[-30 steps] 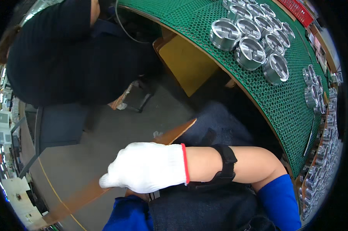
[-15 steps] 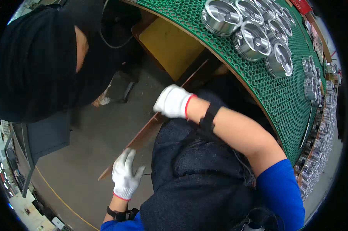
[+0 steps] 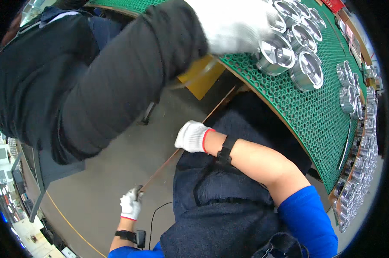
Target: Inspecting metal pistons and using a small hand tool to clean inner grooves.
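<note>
A long thin brown wooden strip runs slantwise from the floor side up toward the table edge. My left hand, in a white glove, grips its lower end. My right hand, also gloved and with a black band at the wrist, is closed over the strip near its middle, above my dark blue lap. A co-worker's black sleeve crosses the top of the view. That person's white-gloved hand rests on a round shiny metal part on the green mat.
A green honeycomb mat covers the curved table at the right and bears several round metal parts; more line its far edge. A yellow box sits under the table. Grey floor with a yellow cable lies to the left.
The co-worker has straightened up and reached an arm across to the metal parts. My two hands have stayed on the strip and sit slightly lower in view.
</note>
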The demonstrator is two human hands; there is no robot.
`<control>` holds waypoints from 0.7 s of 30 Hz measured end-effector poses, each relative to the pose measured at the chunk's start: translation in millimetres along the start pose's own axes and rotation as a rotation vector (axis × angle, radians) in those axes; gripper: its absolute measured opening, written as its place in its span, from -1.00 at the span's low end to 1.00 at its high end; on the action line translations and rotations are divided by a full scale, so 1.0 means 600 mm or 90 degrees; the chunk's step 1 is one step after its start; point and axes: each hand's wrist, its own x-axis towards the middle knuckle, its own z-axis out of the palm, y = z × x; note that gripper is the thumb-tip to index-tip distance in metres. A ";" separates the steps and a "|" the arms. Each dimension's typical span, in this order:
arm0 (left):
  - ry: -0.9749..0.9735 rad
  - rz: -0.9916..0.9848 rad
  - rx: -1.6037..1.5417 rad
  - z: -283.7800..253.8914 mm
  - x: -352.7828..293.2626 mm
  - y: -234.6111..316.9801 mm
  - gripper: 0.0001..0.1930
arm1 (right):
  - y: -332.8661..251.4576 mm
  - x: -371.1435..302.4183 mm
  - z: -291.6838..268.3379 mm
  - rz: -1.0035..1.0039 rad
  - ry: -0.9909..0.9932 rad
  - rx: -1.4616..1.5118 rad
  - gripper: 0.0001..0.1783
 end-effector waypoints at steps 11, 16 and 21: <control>0.169 0.197 0.038 -0.034 0.360 0.379 -0.67 | 0.094 -0.190 -0.047 0.255 0.471 0.023 -0.72; 0.264 0.294 0.071 -0.082 0.545 0.556 -0.83 | -0.028 -0.380 -0.057 0.182 0.387 0.211 -0.71; 0.268 0.311 0.529 -0.083 0.750 0.481 -0.75 | -0.133 -0.551 -0.086 0.358 0.402 0.310 -0.70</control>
